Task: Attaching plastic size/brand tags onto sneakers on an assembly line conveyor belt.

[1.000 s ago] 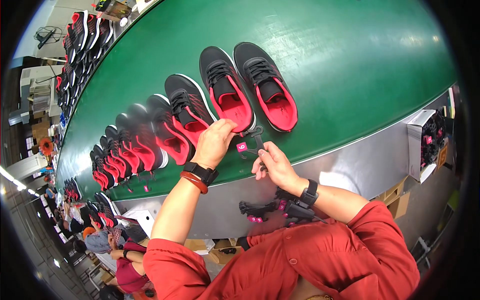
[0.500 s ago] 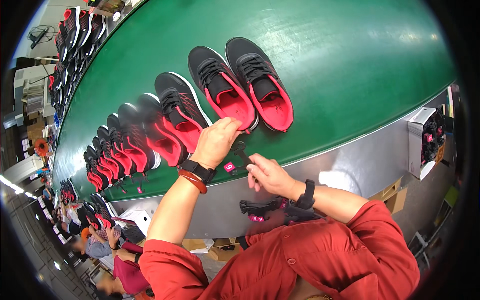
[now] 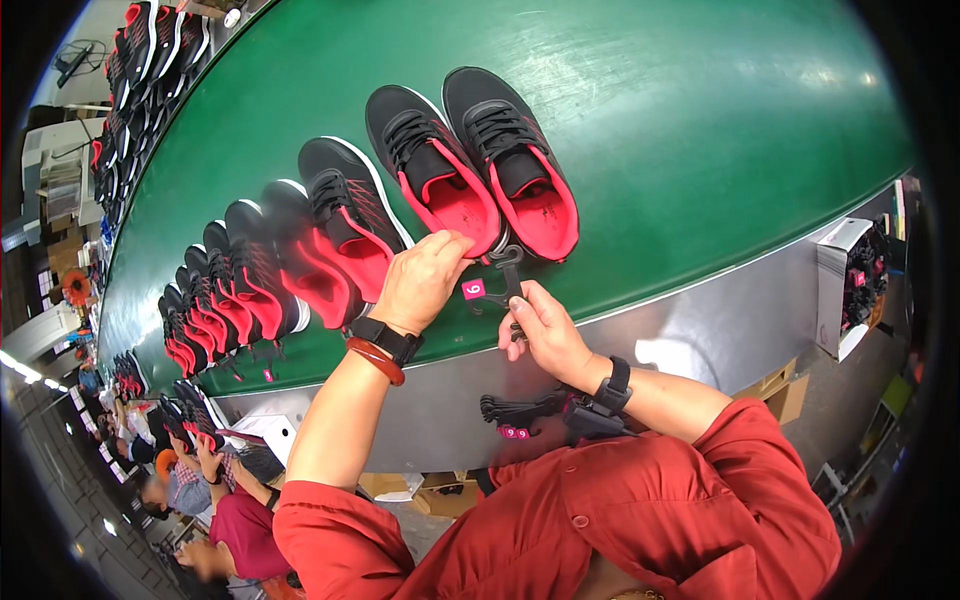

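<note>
A pair of black sports shoes with red-pink lining (image 3: 470, 170) lies on the green conveyor belt (image 3: 680, 130). My left hand (image 3: 420, 280) rests at the heel of the left shoe of that pair. My right hand (image 3: 540, 325) pinches a small black plastic hanger with a pink tag (image 3: 495, 285) just below the heels of the pair. A bundle of more black hangers with a pink tag (image 3: 525, 410) hangs below my right wrist.
A row of several more black-and-red shoes (image 3: 250, 290) runs left along the belt. The belt has a metal front edge (image 3: 720, 310). A white box of hangers (image 3: 855, 285) sits at the right. Other people (image 3: 200, 490) sit at lower left.
The shoes have drifted left along the belt. Both my hands have followed them left, with the hanger now close to the heels of the pair.
</note>
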A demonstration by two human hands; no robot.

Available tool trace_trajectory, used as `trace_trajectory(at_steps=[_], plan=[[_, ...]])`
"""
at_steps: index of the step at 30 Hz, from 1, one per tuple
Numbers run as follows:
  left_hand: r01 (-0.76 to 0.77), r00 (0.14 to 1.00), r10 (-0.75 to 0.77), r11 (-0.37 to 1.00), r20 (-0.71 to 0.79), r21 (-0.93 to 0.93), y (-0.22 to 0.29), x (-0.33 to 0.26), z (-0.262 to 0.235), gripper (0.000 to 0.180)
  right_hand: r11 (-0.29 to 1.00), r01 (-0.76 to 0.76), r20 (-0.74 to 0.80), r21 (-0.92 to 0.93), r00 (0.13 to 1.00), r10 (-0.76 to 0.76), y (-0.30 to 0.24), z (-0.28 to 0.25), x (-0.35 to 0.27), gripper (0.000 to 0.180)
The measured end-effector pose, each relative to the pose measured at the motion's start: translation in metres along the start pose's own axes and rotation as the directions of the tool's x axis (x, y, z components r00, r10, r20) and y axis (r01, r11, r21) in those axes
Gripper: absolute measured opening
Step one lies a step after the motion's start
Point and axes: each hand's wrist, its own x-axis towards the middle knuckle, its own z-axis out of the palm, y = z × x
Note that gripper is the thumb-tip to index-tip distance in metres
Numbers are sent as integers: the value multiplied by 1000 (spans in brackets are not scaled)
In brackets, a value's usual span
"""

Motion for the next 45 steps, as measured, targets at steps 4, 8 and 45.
trace_trajectory(at_steps=[4,8,45], plan=[[-2,1000,2,1000,0,9,-4,-2,1,25,1000,-3,8,-8,1000,4,3,2,2,21],[-32,996,22,993,88,111,-15,-6,2,26,937,121,191,-327,980,-60,11,-3,15,22],[458,863,-435,888,258,-34,9,-65,-8,40,-575,544,737,-611,656,-162,-98,-20,70,33]])
